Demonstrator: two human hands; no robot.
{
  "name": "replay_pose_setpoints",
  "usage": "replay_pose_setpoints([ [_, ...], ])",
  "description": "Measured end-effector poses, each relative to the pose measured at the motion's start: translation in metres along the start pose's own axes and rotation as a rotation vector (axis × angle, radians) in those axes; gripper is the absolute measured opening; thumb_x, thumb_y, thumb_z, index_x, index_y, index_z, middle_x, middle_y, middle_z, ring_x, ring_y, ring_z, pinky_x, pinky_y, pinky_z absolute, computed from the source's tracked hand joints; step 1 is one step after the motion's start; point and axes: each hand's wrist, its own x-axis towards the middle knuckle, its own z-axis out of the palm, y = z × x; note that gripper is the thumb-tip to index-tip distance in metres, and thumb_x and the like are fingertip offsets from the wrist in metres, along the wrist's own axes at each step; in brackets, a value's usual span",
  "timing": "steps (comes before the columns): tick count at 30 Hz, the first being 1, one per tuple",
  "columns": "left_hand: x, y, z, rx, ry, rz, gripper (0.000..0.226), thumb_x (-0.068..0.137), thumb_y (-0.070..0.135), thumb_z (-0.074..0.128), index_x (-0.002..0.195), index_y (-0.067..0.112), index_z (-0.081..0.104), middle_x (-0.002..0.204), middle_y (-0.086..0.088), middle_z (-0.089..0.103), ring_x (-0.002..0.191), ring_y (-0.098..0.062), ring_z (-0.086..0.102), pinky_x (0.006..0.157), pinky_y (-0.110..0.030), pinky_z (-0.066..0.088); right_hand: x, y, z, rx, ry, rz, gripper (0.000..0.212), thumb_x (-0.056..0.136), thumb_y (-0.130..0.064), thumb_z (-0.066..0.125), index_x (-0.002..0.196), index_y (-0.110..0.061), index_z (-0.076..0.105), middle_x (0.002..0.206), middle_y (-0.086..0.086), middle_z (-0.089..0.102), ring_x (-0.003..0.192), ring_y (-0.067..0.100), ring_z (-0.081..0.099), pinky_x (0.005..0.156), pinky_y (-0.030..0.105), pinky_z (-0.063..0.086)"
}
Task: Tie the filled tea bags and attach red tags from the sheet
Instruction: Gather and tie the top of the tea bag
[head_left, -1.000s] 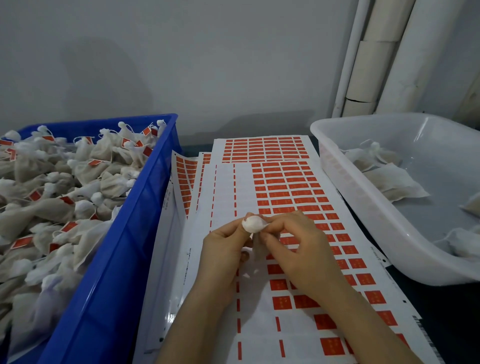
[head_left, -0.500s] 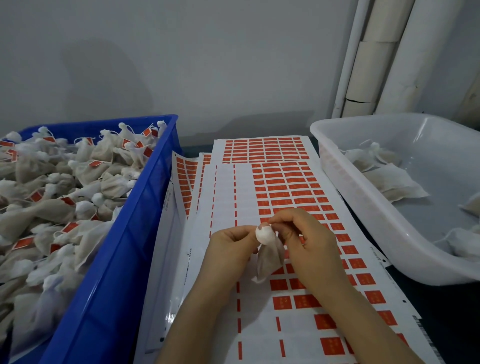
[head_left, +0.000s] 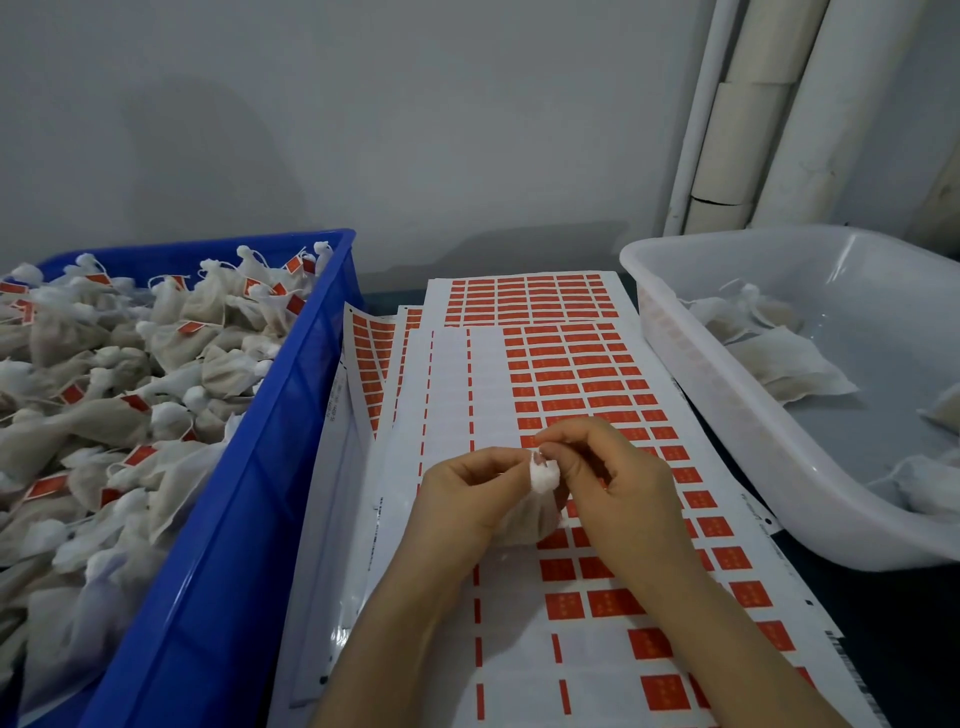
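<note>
The left hand (head_left: 467, 493) and the right hand (head_left: 618, 483) both pinch the gathered white neck of a soft, gauzy tea bag (head_left: 540, 499), held just above the glossy tag sheet (head_left: 519, 649) with its small red rectangles. At the left edge of the sheet stands a blue plastic crate (head_left: 249, 493) full of tied bags; at the right edge, a smooth white tub (head_left: 727, 415) holds a few bags.
</note>
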Motion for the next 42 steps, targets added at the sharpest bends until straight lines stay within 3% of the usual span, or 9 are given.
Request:
replay_pose_setpoints([
  [5, 0.001, -0.005, 0.002, 0.061, 0.006, 0.015, 0.020, 0.089, 0.029, 0.060, 0.072, 0.034, 0.067, 0.068, 0.021, 0.066, 0.075, -0.008, 0.062, 0.048, -0.004, 0.042, -0.001, 0.000, 0.000, -0.003, -0.055, -0.007, 0.014, 0.088, -0.024, 0.055, 0.094, -0.036, 0.053, 0.083, -0.036, 0.048, 0.082, -0.022, 0.051, 0.068, -0.007, 0.036],
  [9, 0.003, -0.010, 0.004, 0.103, 0.024, 0.046, 0.020, 0.091, 0.027, 0.055, 0.075, 0.031, 0.065, 0.074, 0.017, 0.066, 0.077, -0.010, 0.063, 0.054, -0.008, 0.046, -0.001, -0.004, -0.001, 0.090, -0.067, 0.000, 0.013, 0.085, -0.046, 0.040, 0.093, -0.047, 0.050, 0.085, -0.037, 0.053, 0.089, -0.022, 0.051, 0.066, -0.004, 0.039],
  [16, 0.005, -0.011, 0.006, 0.106, 0.037, 0.109, 0.017, 0.094, 0.032, 0.051, 0.082, 0.036, 0.062, 0.076, 0.033, 0.063, 0.079, 0.017, 0.057, 0.049, -0.001, 0.041, 0.001, -0.003, 0.003, 0.108, -0.167, 0.068, 0.019, 0.075, -0.060, 0.042, 0.092, -0.055, 0.049, 0.086, -0.037, 0.055, 0.092, -0.019, 0.051, 0.065, -0.003, 0.040],
  [23, 0.005, -0.011, 0.006, 0.052, 0.072, 0.145, 0.009, 0.094, 0.034, 0.049, 0.092, 0.030, 0.057, 0.084, 0.025, 0.062, 0.082, 0.012, 0.057, 0.056, -0.004, 0.045, 0.001, -0.003, 0.000, 0.146, -0.165, 0.091, 0.012, 0.085, -0.044, 0.051, 0.096, -0.050, 0.049, 0.085, -0.031, 0.056, 0.087, -0.016, 0.054, 0.062, 0.000, 0.043],
  [29, 0.001, -0.007, 0.003, 0.005, 0.080, 0.112, 0.009, 0.089, 0.043, 0.052, 0.096, 0.039, 0.056, 0.104, 0.012, 0.065, 0.094, -0.014, 0.064, 0.079, -0.034, 0.058, 0.003, 0.000, -0.003, 0.299, -0.206, 0.157, 0.026, 0.092, -0.018, 0.052, 0.092, -0.043, 0.058, 0.087, -0.026, 0.062, 0.080, -0.009, 0.062, 0.057, 0.005, 0.046],
  [32, -0.002, -0.002, 0.004, -0.074, -0.011, 0.113, 0.017, 0.078, 0.048, 0.056, 0.089, 0.037, 0.063, 0.094, 0.016, 0.068, 0.089, -0.006, 0.066, 0.072, -0.022, 0.056, 0.005, 0.001, -0.002, 0.326, -0.207, 0.279, 0.018, 0.092, -0.034, 0.051, 0.080, -0.039, 0.064, 0.071, -0.018, 0.067, 0.069, 0.000, 0.065, 0.058, 0.007, 0.047],
  [35, -0.003, -0.001, 0.003, -0.152, -0.116, 0.082, 0.029, 0.071, 0.049, 0.055, 0.090, 0.030, 0.066, 0.091, 0.015, 0.070, 0.087, 0.001, 0.065, 0.065, -0.013, 0.052, 0.005, 0.003, -0.002, 0.384, -0.318, 0.395, 0.035, 0.073, -0.062, 0.045, 0.070, -0.034, 0.067, 0.058, -0.009, 0.063, 0.056, 0.008, 0.061, 0.057, 0.017, 0.049],
  [39, -0.002, 0.000, 0.001, -0.240, -0.136, 0.052, 0.028, 0.072, 0.043, 0.058, 0.091, 0.024, 0.066, 0.092, 0.007, 0.072, 0.087, -0.005, 0.067, 0.064, -0.015, 0.052, 0.004, 0.004, -0.006, 0.478, -0.423, 0.348, 0.030, 0.070, -0.059, 0.053, 0.086, -0.040, 0.069, 0.075, -0.004, 0.067, 0.068, 0.013, 0.064, 0.065, 0.016, 0.051],
  [42, -0.001, 0.000, 0.003, -0.224, -0.081, -0.004, 0.022, 0.081, 0.043, 0.055, 0.089, 0.026, 0.066, 0.091, 0.006, 0.071, 0.085, -0.011, 0.067, 0.062, -0.017, 0.052, 0.004, 0.004, -0.005, 0.525, -0.395, 0.404, 0.026, 0.071, -0.051, 0.055, 0.083, -0.033, 0.070, 0.072, -0.004, 0.065, 0.061, 0.011, 0.060, 0.064, 0.018, 0.049],
])
